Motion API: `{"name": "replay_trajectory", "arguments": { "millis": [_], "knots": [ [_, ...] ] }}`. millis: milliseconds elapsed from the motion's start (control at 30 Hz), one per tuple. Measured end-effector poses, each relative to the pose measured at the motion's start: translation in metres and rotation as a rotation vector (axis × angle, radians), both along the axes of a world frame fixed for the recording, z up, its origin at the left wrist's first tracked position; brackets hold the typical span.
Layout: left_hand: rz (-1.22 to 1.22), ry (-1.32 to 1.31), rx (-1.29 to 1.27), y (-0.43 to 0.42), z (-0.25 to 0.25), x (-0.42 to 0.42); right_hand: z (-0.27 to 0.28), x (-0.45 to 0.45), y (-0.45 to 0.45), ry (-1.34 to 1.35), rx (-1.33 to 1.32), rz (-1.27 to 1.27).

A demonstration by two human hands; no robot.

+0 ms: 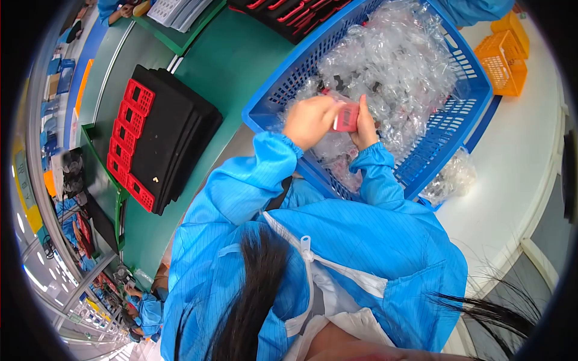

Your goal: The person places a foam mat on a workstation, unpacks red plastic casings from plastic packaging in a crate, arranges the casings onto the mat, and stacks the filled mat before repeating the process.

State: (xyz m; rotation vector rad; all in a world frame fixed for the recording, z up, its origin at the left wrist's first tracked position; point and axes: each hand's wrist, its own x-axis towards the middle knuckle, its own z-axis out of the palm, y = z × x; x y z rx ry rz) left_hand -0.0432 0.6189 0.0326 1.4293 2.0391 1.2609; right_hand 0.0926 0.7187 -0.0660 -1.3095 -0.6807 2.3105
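A small red piece with a pale edge (346, 118) is between my two hands, above the near side of a blue basket (454, 157). My right hand (365, 123) holds it, with the thumb and fingers along its right side. My left hand (310, 122) is slightly blurred, its fingers closed against the left side of the piece. Clear plastic seems to cover part of it, though this is hard to make out. Many crinkled clear plastic bags (391, 66) fill the basket, some with red or dark bits inside.
To the left, a stack of black sheets (171, 129) bears several red frames (123, 139) on the green table surface (232, 66). Orange baskets (501, 63) and a plastic bag (451, 177) stand at the right. Co-workers' blue sleeves (478, 9) show at the top.
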Motion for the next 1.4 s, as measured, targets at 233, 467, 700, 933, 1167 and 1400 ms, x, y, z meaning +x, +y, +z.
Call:
{"name": "replay_trajectory", "arguments": {
  "millis": [233,467,700,933,1167,1400],
  "knots": [
    [0.409,-0.668,-0.013,-0.026,-0.046,0.021,-0.022,0.018,0.024,-0.079,0.062,0.121],
    [-0.119,0.177,-0.621,-0.034,-0.059,-0.015,-0.032,0.046,0.040,-0.104,0.237,-0.412],
    [0.346,-1.294,0.148,0.018,-0.045,0.048,0.031,0.012,-0.033,0.144,0.320,-0.324],
    [0.527,-1.510,0.222,0.018,-0.040,0.045,0.040,0.040,-0.049,-0.380,1.010,0.170],
    [-0.138,-0.714,-0.414,-0.044,-0.039,0.010,0.053,0.061,-0.027,-0.370,1.082,0.465],
    [-0.188,-0.417,-0.599,-0.102,0.037,0.010,0.110,0.017,-0.040,0.072,1.071,0.902]
  ]
}}
